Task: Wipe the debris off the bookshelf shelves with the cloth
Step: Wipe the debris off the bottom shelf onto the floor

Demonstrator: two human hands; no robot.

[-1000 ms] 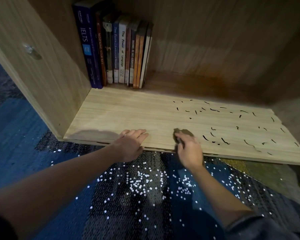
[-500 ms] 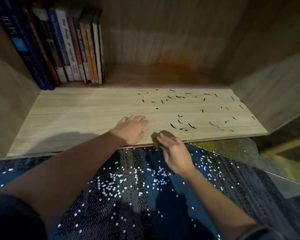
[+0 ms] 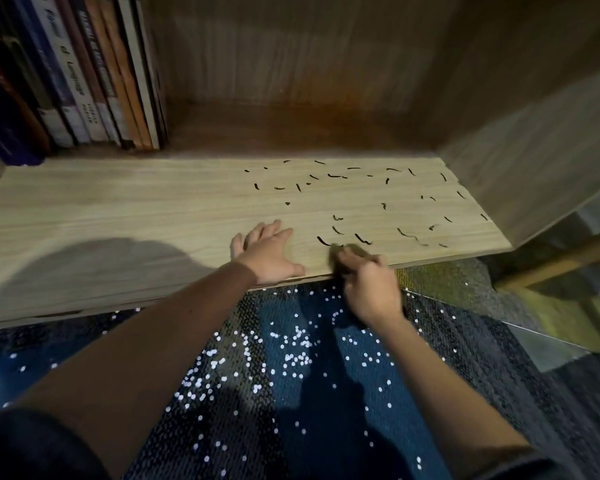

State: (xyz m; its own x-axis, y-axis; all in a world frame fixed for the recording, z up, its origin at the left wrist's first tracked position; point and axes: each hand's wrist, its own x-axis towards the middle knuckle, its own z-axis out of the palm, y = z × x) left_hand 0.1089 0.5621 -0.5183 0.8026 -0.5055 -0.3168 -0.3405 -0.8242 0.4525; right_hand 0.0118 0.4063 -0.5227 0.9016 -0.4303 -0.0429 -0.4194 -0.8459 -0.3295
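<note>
One small cloth (image 3: 352, 252), dull green and soft-looking, sits bunched on the near edge of the shelf (image 3: 118, 209), a bit right of the middle. The right hand (image 3: 371, 289) holds it with fingers curled over the top. The picture is blurry here, so the shape of the cloth is hard to see.

Many thin dark bits of debris (image 3: 336, 175), short and curly like little threads, lie on the right half of the shelf. They spread from just beside the cloth to the far right corner.

The left hand (image 3: 269, 252) lies flat on the shelf just left of the cloth, fingers straight and spread, holding nothing.

The shelf is a pale wood board with long straight lines in it and a straight near edge. Its left half is smooth open wood with a big soft shadow. A row of books (image 3: 84, 71) stands at the far left. A wood side wall (image 3: 534, 150) closes the right end.

Below the near edge is a dark blue bumpy carpet (image 3: 361, 427) with lots of tiny round white dots (image 3: 291, 355) on it.
</note>
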